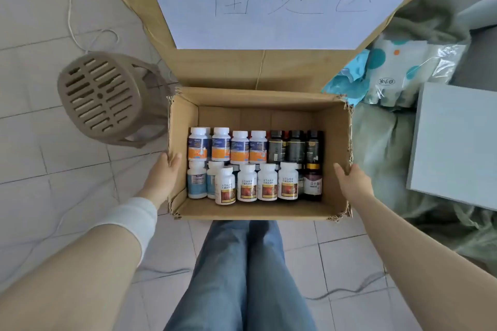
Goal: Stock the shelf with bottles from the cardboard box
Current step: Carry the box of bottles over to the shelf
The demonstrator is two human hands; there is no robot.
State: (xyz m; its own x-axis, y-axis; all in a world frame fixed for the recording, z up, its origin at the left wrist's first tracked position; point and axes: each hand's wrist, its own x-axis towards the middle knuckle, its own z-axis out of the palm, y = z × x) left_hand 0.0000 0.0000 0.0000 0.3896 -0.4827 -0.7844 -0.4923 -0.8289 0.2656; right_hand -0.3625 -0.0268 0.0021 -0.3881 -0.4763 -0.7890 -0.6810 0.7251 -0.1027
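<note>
An open cardboard box (258, 105) sits in front of me above my legs. Inside lie two rows of bottles: white bottles with orange and blue labels (222, 146) and dark bottles (294, 146) at the back, white bottles with red-brown labels (256, 183), pale blue ones (196, 180) and a maroon one (312, 183) in front. My left hand (164, 172) grips the box's left wall, thumb over the rim. My right hand (351, 179) holds the right wall the same way. No shelf is in view.
A beige plastic stool (105, 101) stands left of the box on the tiled floor (40, 142). A large cardboard sheet with a white paper (269, 0) rises behind. Green cloth (382, 148), plastic bags (398, 72) and a grey panel (457, 142) crowd the right.
</note>
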